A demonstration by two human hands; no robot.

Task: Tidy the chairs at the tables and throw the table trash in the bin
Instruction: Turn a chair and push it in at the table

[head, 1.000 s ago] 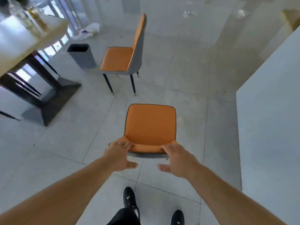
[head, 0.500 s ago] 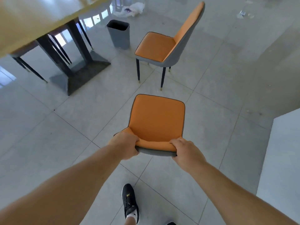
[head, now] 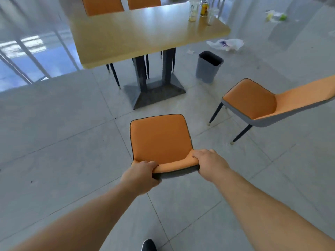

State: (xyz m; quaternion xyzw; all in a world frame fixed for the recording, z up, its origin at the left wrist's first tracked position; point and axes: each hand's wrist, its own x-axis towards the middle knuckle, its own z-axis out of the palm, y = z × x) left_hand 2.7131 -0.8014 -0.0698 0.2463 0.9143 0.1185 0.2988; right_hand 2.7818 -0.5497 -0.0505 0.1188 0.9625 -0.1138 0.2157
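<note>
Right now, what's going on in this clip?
A person grips the top of the backrest of an orange padded chair with the left hand and the right hand, facing a light wooden table. A second orange chair stands apart to the right. Bottles sit on the table; a grey bin stands beside it.

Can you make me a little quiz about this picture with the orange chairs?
1. True or false: both hands, left hand and right hand, grip the backrest of the near chair.
2. What stands on the floor right of the table? A) grey bin B) a ladder C) a bucket of water
3. Fill in: bottles stand on the table's far ____ corner.

Key: 1 true; 2 A; 3 right.
</note>
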